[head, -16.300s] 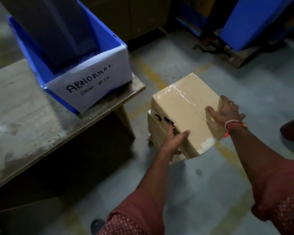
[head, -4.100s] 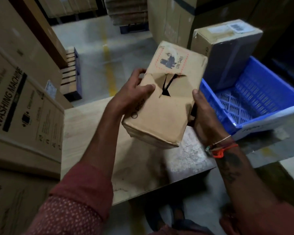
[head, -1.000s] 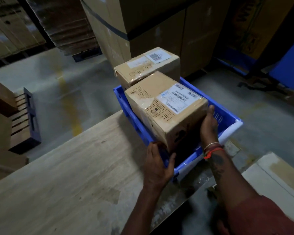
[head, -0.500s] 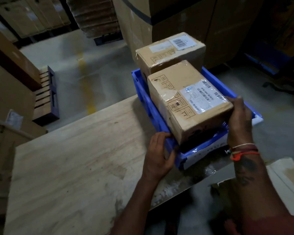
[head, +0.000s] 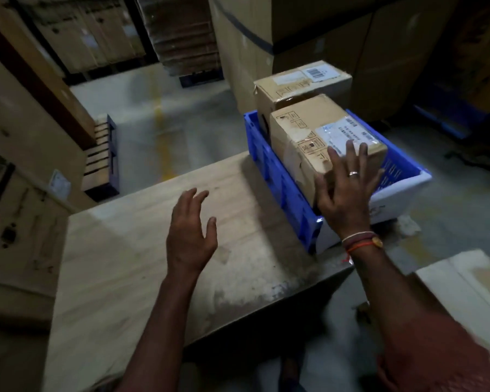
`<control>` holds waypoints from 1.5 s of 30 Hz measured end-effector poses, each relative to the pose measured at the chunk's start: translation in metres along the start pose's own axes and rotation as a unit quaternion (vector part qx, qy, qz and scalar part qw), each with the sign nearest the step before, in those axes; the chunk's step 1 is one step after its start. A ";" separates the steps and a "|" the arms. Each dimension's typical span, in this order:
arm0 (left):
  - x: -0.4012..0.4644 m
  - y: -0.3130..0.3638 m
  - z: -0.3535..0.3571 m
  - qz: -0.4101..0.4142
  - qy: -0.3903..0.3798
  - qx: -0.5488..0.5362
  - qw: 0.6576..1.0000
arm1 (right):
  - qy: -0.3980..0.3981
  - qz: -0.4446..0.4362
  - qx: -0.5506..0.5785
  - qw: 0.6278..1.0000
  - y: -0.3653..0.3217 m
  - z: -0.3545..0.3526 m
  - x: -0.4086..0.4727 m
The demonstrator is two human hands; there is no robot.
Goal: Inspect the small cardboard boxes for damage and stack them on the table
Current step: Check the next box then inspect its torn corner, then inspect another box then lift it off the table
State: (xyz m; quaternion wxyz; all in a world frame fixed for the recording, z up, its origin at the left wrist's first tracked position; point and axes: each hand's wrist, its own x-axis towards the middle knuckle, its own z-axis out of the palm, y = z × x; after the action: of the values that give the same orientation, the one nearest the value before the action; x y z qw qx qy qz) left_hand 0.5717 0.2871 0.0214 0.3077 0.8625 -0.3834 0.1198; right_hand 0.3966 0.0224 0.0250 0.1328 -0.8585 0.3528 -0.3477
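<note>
A small cardboard box (head: 303,142) with a white label rests in the blue crate (head: 277,179) on the right end of the wooden table (head: 119,250). A second cardboard box (head: 292,83) with a barcode label stands behind it in the crate. My right hand (head: 345,190) hovers in front of the near box with fingers spread, holding nothing. My left hand (head: 191,233) floats above the table to the left of the crate, fingers apart and empty.
Large cartons (head: 17,171) stand along the left of the table, one marked washing machine. Tall stacked cartons (head: 309,29) rise behind the crate. A wooden pallet (head: 102,157) lies on the floor beyond the table. A pale box (head: 470,281) sits at the lower right.
Both hands have let go: the right hand left the box's side, the left hand left the crate's corner. The box now sits lower in the crate.
</note>
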 end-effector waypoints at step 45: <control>-0.237 0.379 0.392 -0.137 -0.420 -0.145 0.885 | -0.282 0.230 -0.161 0.918 0.448 -0.123 -0.233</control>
State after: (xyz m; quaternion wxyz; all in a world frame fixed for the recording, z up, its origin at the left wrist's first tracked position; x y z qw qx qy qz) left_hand 0.1206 -0.0138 -0.2239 0.2528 0.8216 -0.3678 -0.3545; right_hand -0.0367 -0.1331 -0.2152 0.1632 -0.8262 0.5392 0.0105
